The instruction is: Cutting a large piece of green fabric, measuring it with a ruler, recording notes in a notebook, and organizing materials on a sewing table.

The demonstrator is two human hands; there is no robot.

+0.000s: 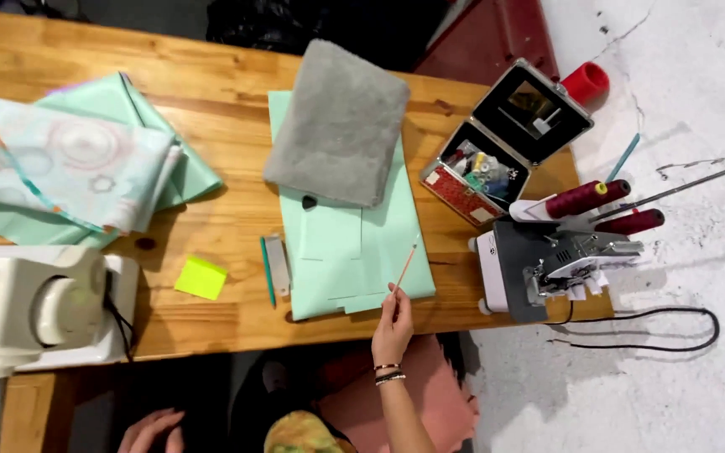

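1. Wooden pencil (404, 267), lower centre of frame, is pinched at its bottom end by right hand (393, 327) fingers, tip resting on mint fabric (346, 252) upon the counter (211, 126).
2. Left hand (151, 431), bottom left, lies loosely open below the counter edge, holding nothing.

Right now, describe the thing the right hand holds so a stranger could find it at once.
On the wooden table, find the mint fabric in the middle, half under a grey pad. At its lower right corner the right hand pinches a thin pencil. It is the only slim, pale stick slanting over the fabric.
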